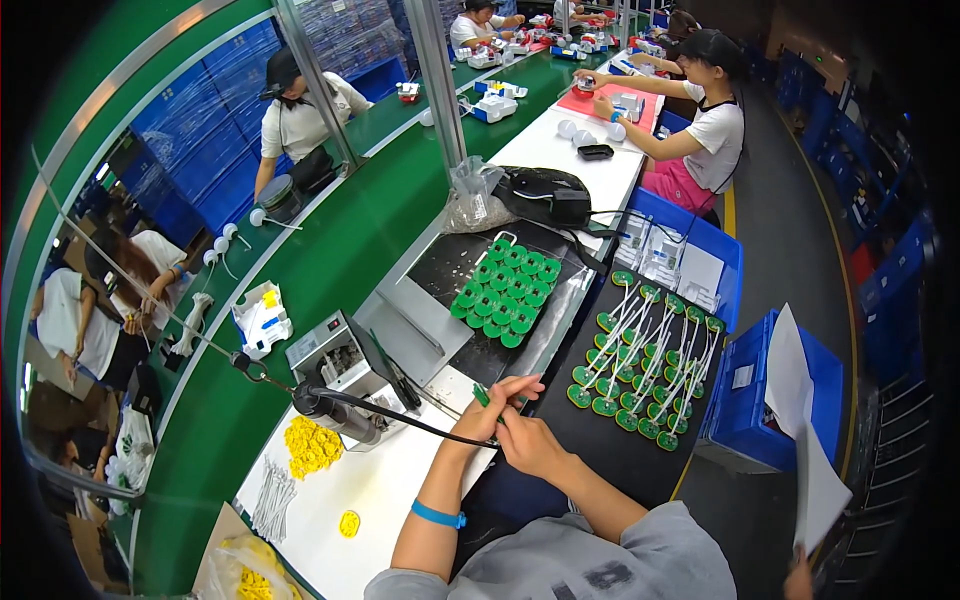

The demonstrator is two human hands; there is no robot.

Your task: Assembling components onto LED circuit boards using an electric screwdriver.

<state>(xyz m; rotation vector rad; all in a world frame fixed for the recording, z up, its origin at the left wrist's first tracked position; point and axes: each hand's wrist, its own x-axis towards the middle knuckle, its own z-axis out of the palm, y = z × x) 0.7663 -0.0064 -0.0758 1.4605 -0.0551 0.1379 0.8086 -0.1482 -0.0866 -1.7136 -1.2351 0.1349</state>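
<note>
My left hand (482, 412), with a blue band on its wrist, is closed with a small green piece (481, 394) showing between its fingers; it looks like a circuit board, seen edge-on. Against it, my right hand (535, 446) has its fingers bent and pressed together; what they hold is hidden. Just beyond the hands lies a panel of round green circuit boards (505, 290) on a black work surface. To the right, several round green boards with white wires (640, 360) lie in rows on a black mat.
Left of my hands stand a grey metal box device (345, 358) and a hanging electric screwdriver (325, 408). Yellow parts (312, 446) and white wires (270, 500) lie on the white table. A green conveyor (390, 210) curves past; blue bins (770, 400) stand right. Co-workers sit along the line.
</note>
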